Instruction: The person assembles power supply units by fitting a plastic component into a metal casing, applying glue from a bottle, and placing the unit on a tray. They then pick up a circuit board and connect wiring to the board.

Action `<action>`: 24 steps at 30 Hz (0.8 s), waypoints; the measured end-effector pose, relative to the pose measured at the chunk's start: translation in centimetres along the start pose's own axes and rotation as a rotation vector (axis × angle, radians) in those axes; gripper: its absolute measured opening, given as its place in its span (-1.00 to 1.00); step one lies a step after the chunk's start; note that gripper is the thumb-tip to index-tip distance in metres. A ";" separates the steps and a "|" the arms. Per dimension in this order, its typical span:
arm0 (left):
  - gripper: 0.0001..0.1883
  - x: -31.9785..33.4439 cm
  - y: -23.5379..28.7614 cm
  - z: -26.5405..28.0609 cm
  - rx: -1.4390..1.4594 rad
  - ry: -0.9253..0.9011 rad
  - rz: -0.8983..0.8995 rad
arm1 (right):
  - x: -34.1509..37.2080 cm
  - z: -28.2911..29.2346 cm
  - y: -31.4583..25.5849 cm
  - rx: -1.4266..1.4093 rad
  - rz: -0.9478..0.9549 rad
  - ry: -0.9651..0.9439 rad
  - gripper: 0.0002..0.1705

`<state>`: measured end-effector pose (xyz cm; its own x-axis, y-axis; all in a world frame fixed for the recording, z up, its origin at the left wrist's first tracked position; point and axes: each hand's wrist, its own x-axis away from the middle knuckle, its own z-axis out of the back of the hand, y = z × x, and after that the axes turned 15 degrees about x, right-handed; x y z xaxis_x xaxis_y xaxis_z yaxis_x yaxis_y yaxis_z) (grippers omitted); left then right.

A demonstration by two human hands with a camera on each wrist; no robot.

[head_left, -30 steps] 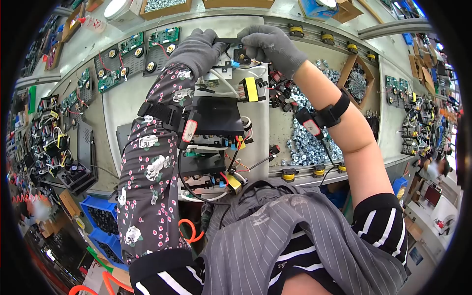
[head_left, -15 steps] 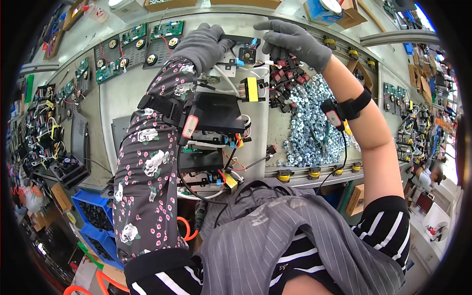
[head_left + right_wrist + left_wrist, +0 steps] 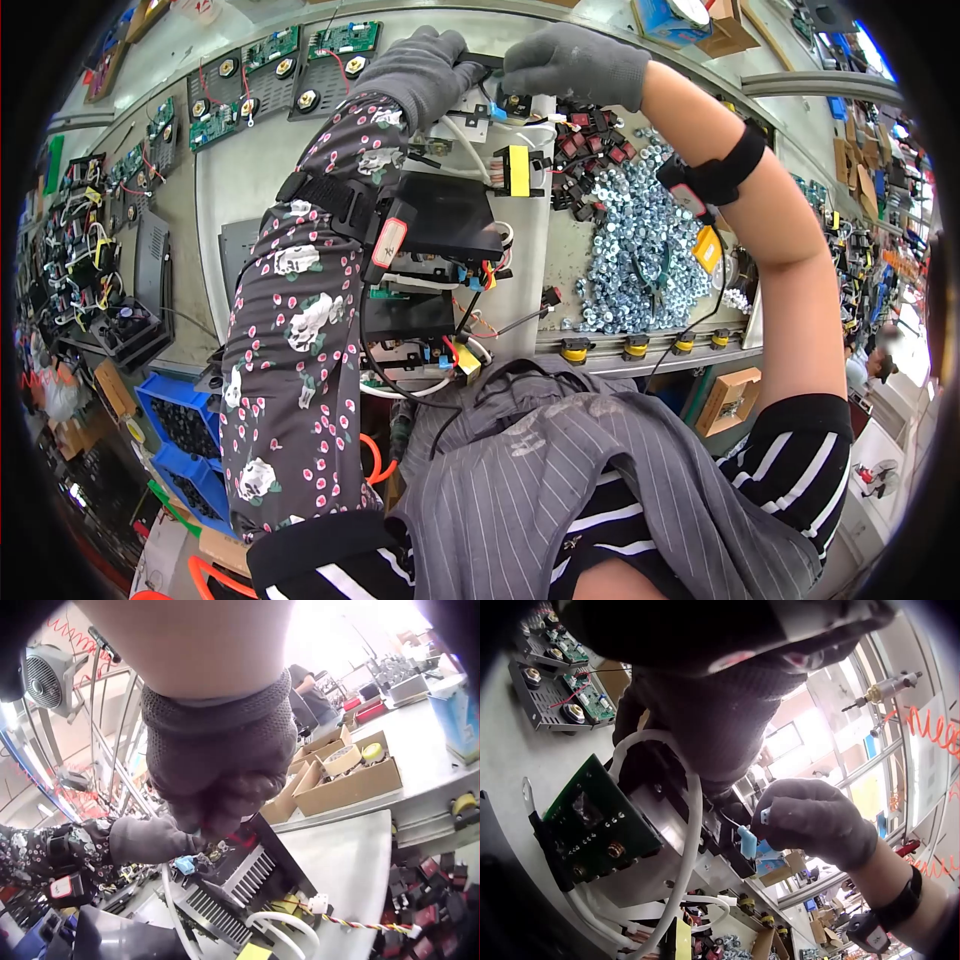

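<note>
My gloved left hand (image 3: 425,75) holds the edge of a black panel (image 3: 486,60) on an electronic assembly with a green circuit board (image 3: 596,817), metal heatsink (image 3: 251,877) and white cables. Over the assembly's right end is my gloved right hand (image 3: 575,65), its fingers curled. The left wrist view shows that right hand (image 3: 810,821) pinching a small light-blue piece (image 3: 765,816) between thumb and finger. Just beside it, a blue connector (image 3: 748,841) sits on a lead. A yellow-banded transformer (image 3: 517,171) lies nearer the body. The right fingertips are partly hidden in the right wrist view.
Loose metal nuts (image 3: 640,260) and red-and-black switches (image 3: 590,150) lie right of the assembly. Black boxy units (image 3: 440,215) stand nearer the body. Panels with green boards (image 3: 270,50) are at the back left. Cardboard boxes (image 3: 360,784) stand beyond the work surface.
My right hand moved right off the assembly with its fingers spread, then came back over it with curled fingers. The left hand stays on the black panel, slightly farther from the body.
</note>
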<state>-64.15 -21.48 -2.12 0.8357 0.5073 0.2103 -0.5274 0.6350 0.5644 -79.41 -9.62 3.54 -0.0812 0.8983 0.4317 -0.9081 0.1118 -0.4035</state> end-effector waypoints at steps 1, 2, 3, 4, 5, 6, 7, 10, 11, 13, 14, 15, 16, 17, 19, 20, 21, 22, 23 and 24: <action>-0.59 -0.1 0.0 0.1 -0.009 -0.010 -0.011 | 0.1 0.5 -0.5 -0.001 0.004 -0.007 -0.73; -0.59 -0.1 -0.1 0.0 -0.015 -0.019 -0.018 | 0.3 0.9 -0.9 0.046 -0.005 -0.041 -0.74; -0.59 0.1 0.3 0.2 -0.005 0.004 -0.005 | 0.4 1.0 -1.1 0.092 -0.016 -0.075 -0.74; -0.59 0.4 0.6 0.4 0.001 0.004 0.001 | 0.4 1.0 -1.1 0.094 -0.012 -0.083 -0.74; -0.57 0.6 0.7 0.9 0.014 -0.024 0.015 | 0.4 1.0 -1.0 0.124 0.002 -0.094 -0.75; -0.55 1.1 1.5 1.8 0.028 -0.052 0.026 | 0.5 1.0 -0.8 0.154 0.014 -0.105 -0.75; -0.53 1.2 2.0 2.3 0.041 -0.080 0.035 | 0.1 0.7 -0.4 0.160 0.082 -0.071 -0.75; -0.55 1.2 2.5 2.2 0.009 -0.079 0.107 | -1.1 1.2 -0.9 0.315 0.023 -0.228 -0.78; -0.55 1.6 2.3 2.5 0.046 -0.073 0.058 | -1.5 2.0 -0.5 0.247 0.035 -0.322 -0.64; -0.55 1.6 2.4 2.9 0.057 -0.083 0.073 | -2.0 1.9 -0.1 0.218 0.070 -0.311 -0.68; -0.55 1.6 2.5 2.8 0.067 -0.091 0.085 | -2.0 1.7 0.0 0.189 0.102 -0.295 -0.70; -0.54 0.8 2.1 2.1 0.022 -0.093 0.101 | -1.8 1.8 -0.4 0.154 0.078 -0.286 -0.71; -0.55 0.8 1.7 1.8 0.026 -0.063 0.076 | -2.0 2.0 -0.8 0.140 0.064 -0.288 -0.71; -0.56 0.7 1.4 1.7 0.045 -0.049 0.047 | -2.3 2.2 -1.2 0.298 0.113 -0.267 -0.71; -0.59 1.3 1.4 1.3 0.063 -0.028 -0.017 | -1.7 1.0 -1.6 0.529 0.167 -0.167 -0.71; -0.61 1.6 1.5 1.4 0.056 0.000 -0.059 | -1.1 0.7 -1.7 0.620 0.172 -0.077 -0.71; -0.65 0.6 0.6 0.6 0.046 0.003 -0.023 | 0.0 0.7 -2.3 0.590 0.091 -0.069 -0.69; -0.60 -2.2 -3.4 -0.8 0.002 -0.029 -0.212 | 1.6 0.5 -2.7 0.563 0.012 -0.013 -0.69; -0.61 -1.3 -2.0 -0.4 0.046 -0.021 -0.171 | 3.1 -0.4 -1.6 0.427 0.001 0.108 -0.68; -0.63 -1.4 -2.6 -0.8 0.025 0.024 -0.213 | 5.0 -2.0 -0.3 0.292 -0.006 0.230 -0.66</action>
<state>-64.08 -23.39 -4.48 0.9240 0.3768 0.0650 -0.3348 0.7152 0.6136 -78.73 -4.34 4.23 -0.0114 0.9738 0.2269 -0.9900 0.0210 -0.1398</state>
